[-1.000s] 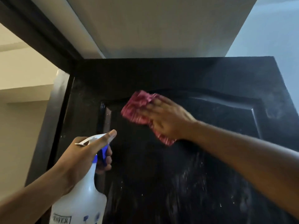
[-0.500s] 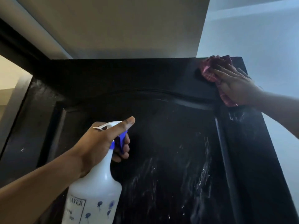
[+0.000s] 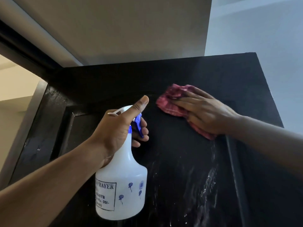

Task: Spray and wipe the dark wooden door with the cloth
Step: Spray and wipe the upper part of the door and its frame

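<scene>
The dark wooden door (image 3: 180,76) fills the centre and right of the view, seen from below with its top edge high up. The cloth (image 3: 170,102), red and slightly bunched, lies against the upper part of the door, just under its top rail and toward its right edge. The right hand (image 3: 205,113) rests on the cloth with fingers straight and close together, pressing it to the wood rather than gripping it. This flat hold is judged to spread pressure over the widest patch of cloth. The right forearm reaches up across the door's right side, wrist roughly in line with the hand. The left hand (image 3: 114,130) grips the neck of the white spray bottle (image 3: 121,185), held in front of the door's left half, apparently clear of the surface. Its fingers curl round the blue trigger (image 3: 139,126). The thumb (image 3: 141,103) sticks up toward the door, off the sprayer head. The bottle stands nearly upright with its nozzle facing the door, judged to be ready for a further spray while the other hand wipes. Whether the trigger is squeezed cannot be told. Wet streaks (image 3: 208,177) run down the door below the cloth, so that area is judged sprayed but not yet wiped. The wiping step is assessed as in hand, with the task part done.
</scene>
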